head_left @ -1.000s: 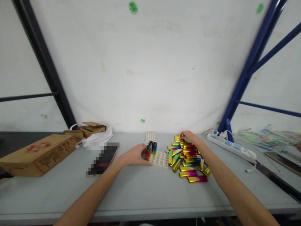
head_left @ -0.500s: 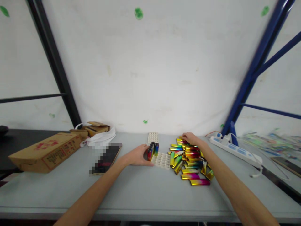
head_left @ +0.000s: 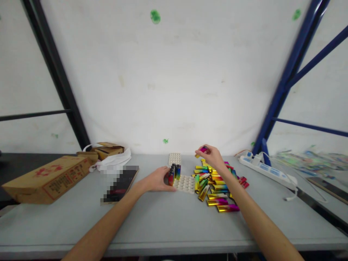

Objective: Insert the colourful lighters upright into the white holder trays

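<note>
**Your right hand [head_left: 213, 156] is pinching a magenta-and-gold piece [head_left: 203, 149]; your left hand [head_left: 160, 179] is bordering the near tray [head_left: 187, 184]**

In the head view, take the near tray as your clock centre, with twelve toward the wall. At nine o'clock your left hand is curving round its left side, thumb by the near corner, fingers beside the standing pieces [head_left: 174, 173]. That placement is probably steadying the tray; whether you are gripping it or merely resting there, I cannot tell. The standing pieces are rising upright at ten, presumably because the tray's cells are supporting them. At one o'clock, above the table [head_left: 174, 224], you are holding the magenta-and-gold piece tilted between thumb and fingers, perhaps so its gold end is jutting free. The loose pile [head_left: 219, 187] is lying at three, apparently for your right hand's short reach. A second tray [head_left: 174, 158] is sitting at twelve.
</note>
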A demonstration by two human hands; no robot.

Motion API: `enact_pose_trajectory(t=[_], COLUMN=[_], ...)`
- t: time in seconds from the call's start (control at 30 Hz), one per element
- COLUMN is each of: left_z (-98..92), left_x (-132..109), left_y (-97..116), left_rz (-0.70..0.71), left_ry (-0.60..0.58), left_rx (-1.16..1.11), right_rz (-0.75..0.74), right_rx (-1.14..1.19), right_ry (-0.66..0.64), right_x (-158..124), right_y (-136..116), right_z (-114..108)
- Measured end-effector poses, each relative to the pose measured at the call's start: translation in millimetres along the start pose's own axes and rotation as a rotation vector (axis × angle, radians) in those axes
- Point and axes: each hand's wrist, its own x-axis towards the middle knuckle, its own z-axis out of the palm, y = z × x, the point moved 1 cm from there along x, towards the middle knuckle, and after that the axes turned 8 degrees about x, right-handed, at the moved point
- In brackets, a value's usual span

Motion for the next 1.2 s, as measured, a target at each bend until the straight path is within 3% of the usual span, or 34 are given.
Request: enact_pose_trajectory(t=[0.1, 0.2, 0.3, 0.47, 0.6, 0.83, 1.2], left_z=[-0.2, -0.3, -0.4, -1.6, -2.8, -0.7, -0.2], left_x=[0.3, 0.4, 0.4, 0.1, 0.2, 0.7, 1.3], left_y=[0.5, 0.9, 1.3, 3.2, 5.0, 2.0, 1.0], left_rz=[0.006, 0.009, 0.017, 0.017, 0.015, 0.019, 0.027], left_ry=[0.002, 0.003, 0.006, 0.003, 0.000, 0.006, 0.003], left_rx=[0.004, -0.002, -0.006, -0.009, -0.013, -0.017, -0.044], right_rz=[0.062, 0.079, 0.190, 0.347, 0.338, 0.148, 0.103], right_rx=[0.116, 0.292, 0.501, 0.643, 0.568, 0.243, 0.045], right_ry=[0.056, -0.066, -0.179, -0.171, -0.159, -0.112, -0.041], right_x=[-11.8, -24.6, -36.8, -48.0, -52.6, -59.0, -61.3], right_y=[7.2, 11.7, 10.2, 5.5, 7.5, 6.6, -1.5], right_z=[21.4, 38.9, 51.8, 63.2, 70.0, 76.1, 75.5])
